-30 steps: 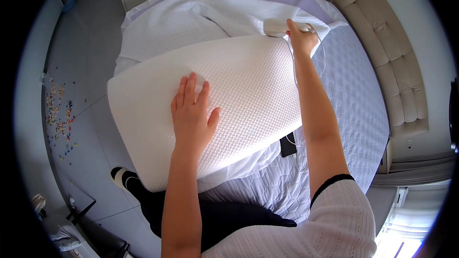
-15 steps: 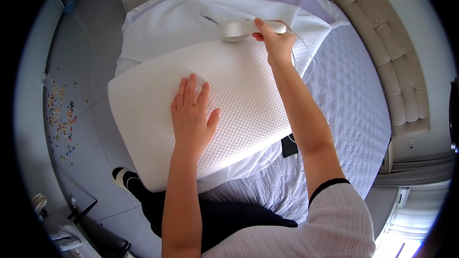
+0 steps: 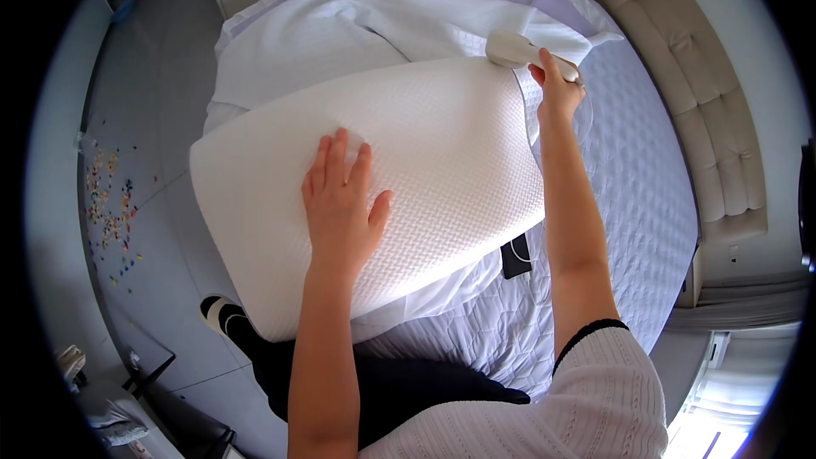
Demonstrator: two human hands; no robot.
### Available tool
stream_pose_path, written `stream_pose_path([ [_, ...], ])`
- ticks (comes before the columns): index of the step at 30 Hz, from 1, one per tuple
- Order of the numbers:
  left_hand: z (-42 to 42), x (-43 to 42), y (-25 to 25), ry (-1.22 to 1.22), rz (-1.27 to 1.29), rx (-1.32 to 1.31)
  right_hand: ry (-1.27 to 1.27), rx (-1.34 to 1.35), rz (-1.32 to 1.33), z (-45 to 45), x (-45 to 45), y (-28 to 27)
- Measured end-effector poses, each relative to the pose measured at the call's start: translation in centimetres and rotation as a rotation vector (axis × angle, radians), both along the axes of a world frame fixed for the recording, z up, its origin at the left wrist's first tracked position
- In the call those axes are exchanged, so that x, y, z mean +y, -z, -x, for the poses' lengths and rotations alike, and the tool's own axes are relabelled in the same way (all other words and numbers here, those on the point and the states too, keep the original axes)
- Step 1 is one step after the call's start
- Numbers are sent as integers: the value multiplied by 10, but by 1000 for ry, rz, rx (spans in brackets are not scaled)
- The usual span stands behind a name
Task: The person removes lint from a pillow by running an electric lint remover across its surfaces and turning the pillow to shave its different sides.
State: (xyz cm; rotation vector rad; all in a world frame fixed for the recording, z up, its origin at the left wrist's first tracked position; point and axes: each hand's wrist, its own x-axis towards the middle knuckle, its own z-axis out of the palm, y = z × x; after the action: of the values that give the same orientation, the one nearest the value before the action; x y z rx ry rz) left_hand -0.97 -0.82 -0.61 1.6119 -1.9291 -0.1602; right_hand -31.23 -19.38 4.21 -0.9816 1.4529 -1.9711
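Note:
A large white textured pillow (image 3: 450, 144) lies across the bed, on top of a rumpled white cover (image 3: 289, 42). My left hand (image 3: 342, 204) rests flat on the pillow with its fingers spread. At the pillow's far right corner, my right hand (image 3: 559, 89) is wrapped round the handle of a white handheld device (image 3: 512, 49). The device's broad head is at the pillow's far edge; whether it touches the fabric cannot be made out. A thin white cable runs down from the handle.
A black phone (image 3: 515, 257) with a white cable lies on the grey quilted mattress (image 3: 629, 178), beside the pillow's near edge. The beige headboard (image 3: 693, 102) stands at the right. Small colourful pieces (image 3: 110, 212) are scattered on the floor at the left.
My right hand first swept the device left along the pillow's far edge, then back right to the far corner. My left hand has stayed in place.

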Motion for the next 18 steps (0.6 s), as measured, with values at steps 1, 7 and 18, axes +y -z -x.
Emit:
stream_pose_path([
  [1, 0, 0, 0, -4, 4, -6, 3, -1, -1, 1, 2, 0],
  [7, 1, 1, -2, -6, -26, 7, -86, 9, -5, -11, 8, 3],
  [18, -1, 1, -2, 2, -66, -2, -613, -250, -98, -72, 54, 23],
])
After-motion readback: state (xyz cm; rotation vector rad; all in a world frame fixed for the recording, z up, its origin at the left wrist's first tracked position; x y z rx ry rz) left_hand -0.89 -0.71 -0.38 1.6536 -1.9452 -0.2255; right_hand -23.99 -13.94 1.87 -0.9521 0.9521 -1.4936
